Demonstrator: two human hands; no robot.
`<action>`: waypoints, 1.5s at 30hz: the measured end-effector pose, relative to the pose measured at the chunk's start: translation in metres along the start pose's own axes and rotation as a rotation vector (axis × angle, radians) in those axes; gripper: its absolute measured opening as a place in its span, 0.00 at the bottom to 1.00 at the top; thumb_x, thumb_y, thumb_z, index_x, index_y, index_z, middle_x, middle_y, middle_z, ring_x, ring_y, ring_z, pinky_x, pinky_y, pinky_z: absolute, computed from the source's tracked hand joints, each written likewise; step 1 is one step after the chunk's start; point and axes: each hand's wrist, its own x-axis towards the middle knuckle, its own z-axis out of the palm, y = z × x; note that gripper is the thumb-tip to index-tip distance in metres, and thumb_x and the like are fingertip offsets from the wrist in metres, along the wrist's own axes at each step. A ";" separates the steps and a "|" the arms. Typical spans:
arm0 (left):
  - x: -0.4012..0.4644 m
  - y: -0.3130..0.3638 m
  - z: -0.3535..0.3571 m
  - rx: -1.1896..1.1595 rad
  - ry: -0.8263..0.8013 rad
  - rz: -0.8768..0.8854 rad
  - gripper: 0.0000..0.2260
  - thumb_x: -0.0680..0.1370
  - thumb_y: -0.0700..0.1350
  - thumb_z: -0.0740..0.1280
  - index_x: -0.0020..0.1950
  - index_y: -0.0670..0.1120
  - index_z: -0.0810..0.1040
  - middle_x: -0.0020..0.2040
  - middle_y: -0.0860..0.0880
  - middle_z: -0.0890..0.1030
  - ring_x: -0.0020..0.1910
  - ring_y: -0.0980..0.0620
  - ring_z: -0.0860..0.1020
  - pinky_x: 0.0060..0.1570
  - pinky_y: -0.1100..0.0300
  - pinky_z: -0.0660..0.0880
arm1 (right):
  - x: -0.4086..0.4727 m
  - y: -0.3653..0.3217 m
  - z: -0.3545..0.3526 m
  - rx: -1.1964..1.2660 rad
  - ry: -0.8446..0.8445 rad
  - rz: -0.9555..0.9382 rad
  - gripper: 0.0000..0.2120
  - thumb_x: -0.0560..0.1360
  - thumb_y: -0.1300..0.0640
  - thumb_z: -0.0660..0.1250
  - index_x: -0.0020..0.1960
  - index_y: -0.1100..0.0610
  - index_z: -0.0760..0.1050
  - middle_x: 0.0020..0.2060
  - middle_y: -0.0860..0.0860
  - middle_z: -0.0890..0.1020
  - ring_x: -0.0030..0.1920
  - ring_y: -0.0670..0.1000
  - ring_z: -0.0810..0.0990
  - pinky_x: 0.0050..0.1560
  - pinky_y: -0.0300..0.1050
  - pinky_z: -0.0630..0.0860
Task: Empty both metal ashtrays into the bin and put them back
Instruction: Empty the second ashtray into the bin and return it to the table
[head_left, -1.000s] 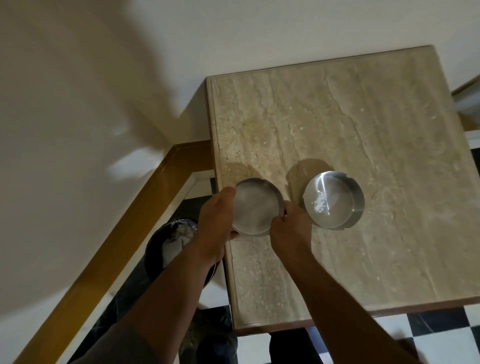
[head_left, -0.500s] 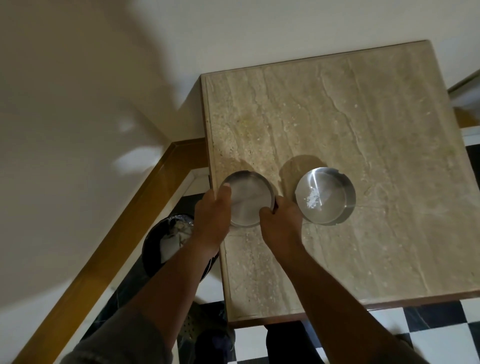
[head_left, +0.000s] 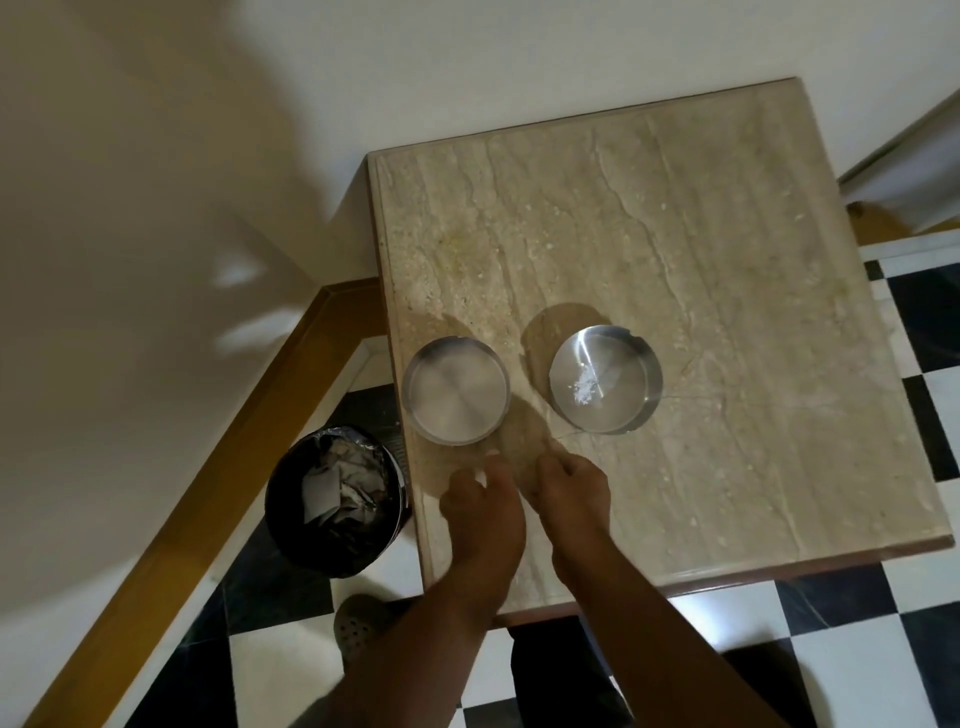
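Note:
Two round metal ashtrays stand on the marble table (head_left: 727, 260). The left ashtray (head_left: 457, 391) sits near the table's left edge and looks bare inside. The right ashtray (head_left: 605, 378) has a small patch of white ash in its bottom. My left hand (head_left: 480, 506) and my right hand (head_left: 571, 491) hover side by side over the table, just in front of the left ashtray, touching neither. Both hands hold nothing, with fingers loosely curled. The black bin (head_left: 337, 501), lined and holding crumpled paper, stands on the floor left of the table.
A cream wall with a wooden skirting board (head_left: 208, 483) runs along the left. The floor (head_left: 857, 649) is black and white checked tile. A grey shoe (head_left: 358, 623) shows beside the table's front left corner.
Both hands have let go of the left ashtray, which now rests on the table, and have drawn back toward me. The bin is now in full view.

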 end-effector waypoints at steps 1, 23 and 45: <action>-0.003 0.004 0.005 -0.051 -0.039 0.001 0.24 0.78 0.61 0.56 0.58 0.44 0.78 0.61 0.42 0.81 0.58 0.42 0.80 0.62 0.44 0.77 | 0.001 0.001 -0.002 0.024 0.006 0.020 0.11 0.73 0.57 0.61 0.37 0.61 0.78 0.32 0.60 0.80 0.33 0.50 0.76 0.36 0.50 0.76; -0.003 0.102 0.088 0.005 -0.107 0.044 0.31 0.73 0.59 0.54 0.74 0.51 0.70 0.71 0.43 0.75 0.66 0.39 0.75 0.66 0.40 0.74 | 0.083 -0.079 -0.080 -0.430 0.074 -0.176 0.15 0.72 0.67 0.59 0.56 0.65 0.78 0.45 0.57 0.81 0.38 0.52 0.79 0.35 0.42 0.77; 0.001 0.106 -0.090 -0.229 -0.117 0.012 0.21 0.81 0.59 0.56 0.71 0.54 0.72 0.63 0.45 0.80 0.58 0.41 0.79 0.43 0.50 0.83 | -0.014 -0.144 0.028 -1.027 -0.179 -0.641 0.02 0.77 0.63 0.57 0.46 0.62 0.68 0.50 0.63 0.75 0.44 0.58 0.71 0.43 0.47 0.66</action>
